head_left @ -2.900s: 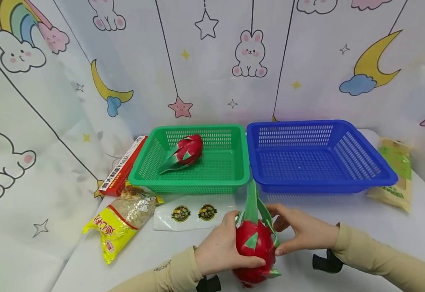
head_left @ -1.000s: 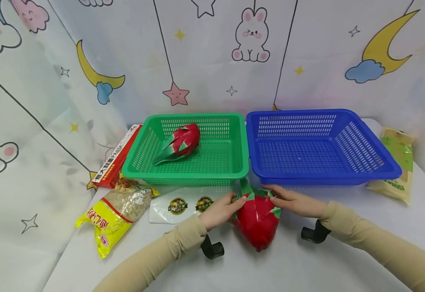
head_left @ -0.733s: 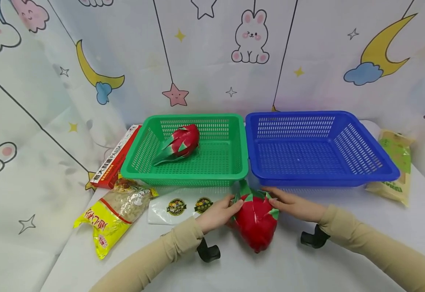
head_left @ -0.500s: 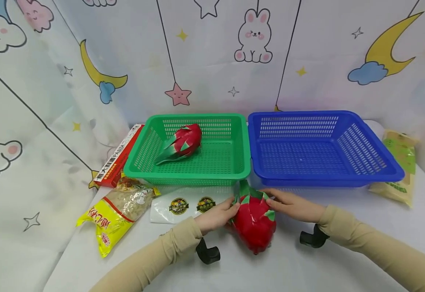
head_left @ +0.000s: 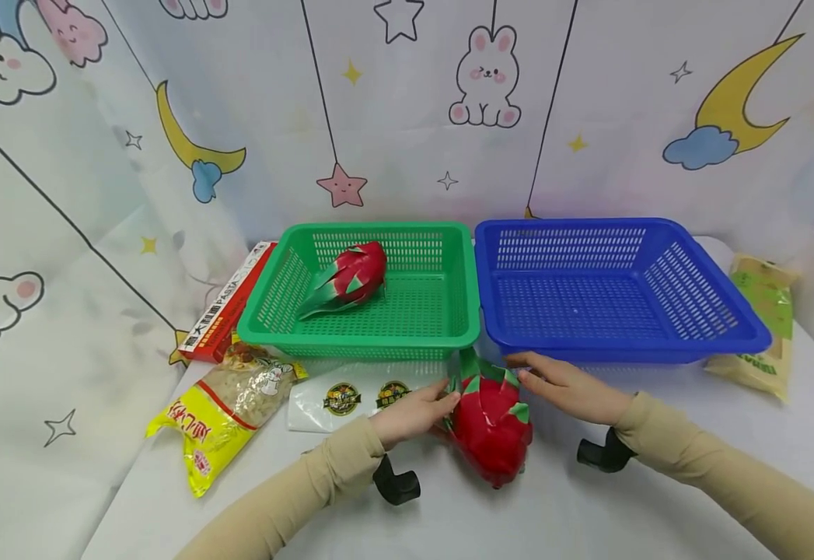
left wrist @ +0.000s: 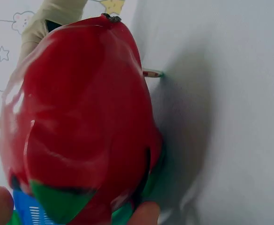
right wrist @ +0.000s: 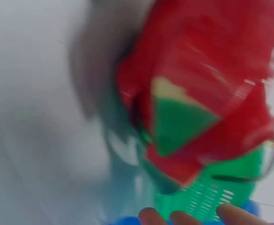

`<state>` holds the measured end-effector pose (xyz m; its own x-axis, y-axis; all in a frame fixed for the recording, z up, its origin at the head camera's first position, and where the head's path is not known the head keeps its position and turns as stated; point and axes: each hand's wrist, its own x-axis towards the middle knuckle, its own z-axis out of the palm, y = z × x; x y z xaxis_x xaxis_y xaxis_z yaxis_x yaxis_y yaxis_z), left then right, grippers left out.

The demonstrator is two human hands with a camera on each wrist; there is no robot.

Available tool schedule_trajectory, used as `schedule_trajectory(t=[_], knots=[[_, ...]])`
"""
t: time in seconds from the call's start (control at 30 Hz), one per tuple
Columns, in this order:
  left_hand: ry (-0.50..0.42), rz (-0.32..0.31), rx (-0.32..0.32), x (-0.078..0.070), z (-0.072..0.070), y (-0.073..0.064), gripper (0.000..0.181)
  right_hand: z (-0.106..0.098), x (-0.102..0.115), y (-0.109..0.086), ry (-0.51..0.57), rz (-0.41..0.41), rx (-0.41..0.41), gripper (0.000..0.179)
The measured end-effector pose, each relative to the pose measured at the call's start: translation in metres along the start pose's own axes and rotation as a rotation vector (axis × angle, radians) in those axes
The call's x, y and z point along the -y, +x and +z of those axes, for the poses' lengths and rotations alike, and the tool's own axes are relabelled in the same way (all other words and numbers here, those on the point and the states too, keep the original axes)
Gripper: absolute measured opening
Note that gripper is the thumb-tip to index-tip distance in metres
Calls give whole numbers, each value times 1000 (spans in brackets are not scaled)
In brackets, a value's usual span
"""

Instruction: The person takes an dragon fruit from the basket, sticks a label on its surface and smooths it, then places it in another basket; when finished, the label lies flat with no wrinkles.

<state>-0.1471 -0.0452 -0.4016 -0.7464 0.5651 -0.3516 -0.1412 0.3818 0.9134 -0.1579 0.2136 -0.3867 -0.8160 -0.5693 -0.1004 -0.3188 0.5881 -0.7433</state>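
Observation:
A red dragon fruit [head_left: 492,432] with green leaf tips lies on the white table, its leafy end toward the baskets and its rounded end toward me. My left hand [head_left: 413,412] holds it at the leafy end. In the left wrist view, thumb and finger show at either side of the fruit [left wrist: 85,103]. My right hand [head_left: 571,389] is at the right of the leaves, fingers loosely extended and gripping nothing. The right wrist view is blurred; the fingertips [right wrist: 183,218] there appear below the fruit [right wrist: 221,51], apart from it.
Behind stand a green basket [head_left: 424,341] with another dragon fruit [head_left: 361,274] in it and a blue basket [head_left: 623,351]. At left lie a red pasta box [head_left: 228,303] and a yellow snack bag [head_left: 232,412]. Clear plastic [head_left: 312,400] lies in front; a beige-green packet [head_left: 763,311] is at right.
The dragon fruit has moved away from me toward the baskets, carried in both hands, and come down on the table. Within the last half second my right hand has drawn off it to the right.

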Motion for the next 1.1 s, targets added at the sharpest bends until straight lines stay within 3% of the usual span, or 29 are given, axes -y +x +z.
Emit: schedule_trajectory(t=[0.23,0.37,0.5,0.57,0.83,1.0,1.1], knots=[[60,43,-92,5,-24,-18,56,-8,15,-3,-9,-29,19,42],[140,57,-258,14,-49,-28,47,-9,22,-4,-46,-54,24,41],[304,60,-430,24,-71,-37,42,-11,28,-7,-87,-92,15,40],[408,68,-472,29,-81,-42,41,-12,30,-8,-91,-110,19,39],[770,53,-524,43,-99,-51,33,-11,41,-8,-153,-197,-16,38],[1042,-8,-516,49,-97,-50,27,-4,51,-9,-314,-264,-88,40],[1144,-30,-511,50,-95,-50,29,1,57,-10,-422,-310,-129,40]])
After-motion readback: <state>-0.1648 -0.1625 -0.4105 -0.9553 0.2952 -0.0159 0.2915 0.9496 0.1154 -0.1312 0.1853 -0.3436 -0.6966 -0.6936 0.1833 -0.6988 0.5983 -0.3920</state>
